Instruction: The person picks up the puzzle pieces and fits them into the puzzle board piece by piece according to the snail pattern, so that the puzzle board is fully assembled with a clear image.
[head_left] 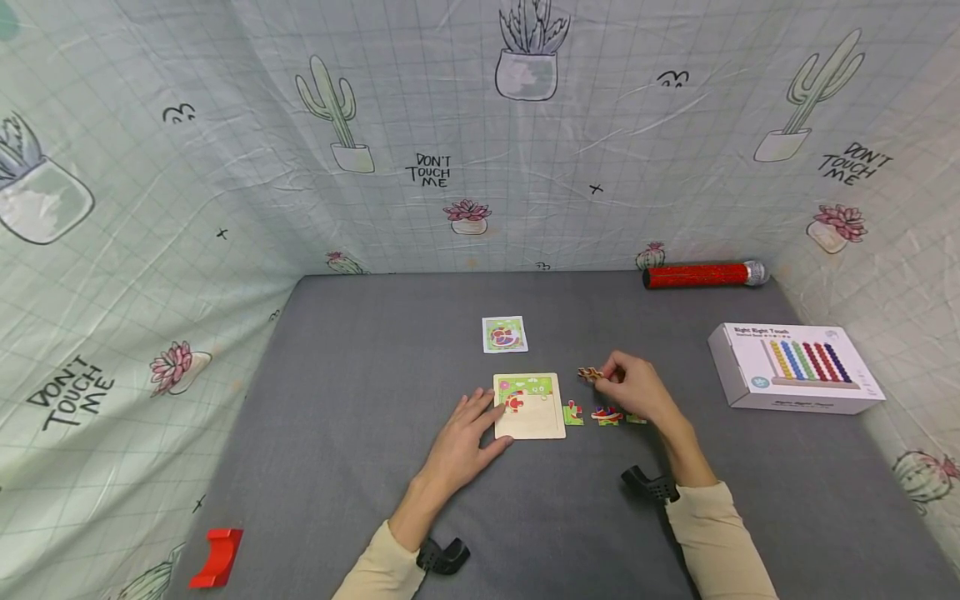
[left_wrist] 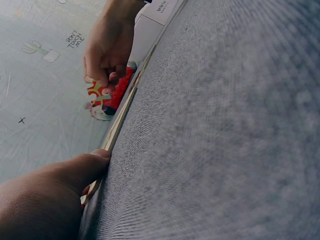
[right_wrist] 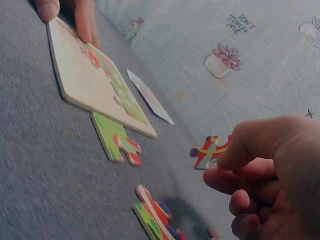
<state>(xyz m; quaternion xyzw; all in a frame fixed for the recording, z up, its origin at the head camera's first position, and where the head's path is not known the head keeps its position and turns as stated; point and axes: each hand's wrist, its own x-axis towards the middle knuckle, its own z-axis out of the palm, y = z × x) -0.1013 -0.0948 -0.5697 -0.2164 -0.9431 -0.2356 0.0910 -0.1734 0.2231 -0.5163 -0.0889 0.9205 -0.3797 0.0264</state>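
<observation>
Grip, right hand: thumb and forefinger pinching one multicoloured puzzle piece, lifted clear of the desk to the right of the tray's far part, its printed face turned toward the right wrist. Grip, left hand: fingers spread, resting along the left side of the wooden puzzle tray, thumb at its near corner; we judge it to be steadying the tray. Tray contents: a green printed strip along the far side and a red printed part below it at the left; the remainder shows bare wood. Right of the tray, in a row: a green-and-red piece, touching the edge or just beside it, we cannot tell; a red-and-green piece; a third piece, partly hidden by the right hand. Step in hand, as we judge it: bringing the pinched piece to the tray. The next move calls for turning it flat and matching its tabs to the fitted ones. Beyond the tray, one picture card, likely the pattern. Farther out: a white box, a red tube and, at far left, a red curved block.
</observation>
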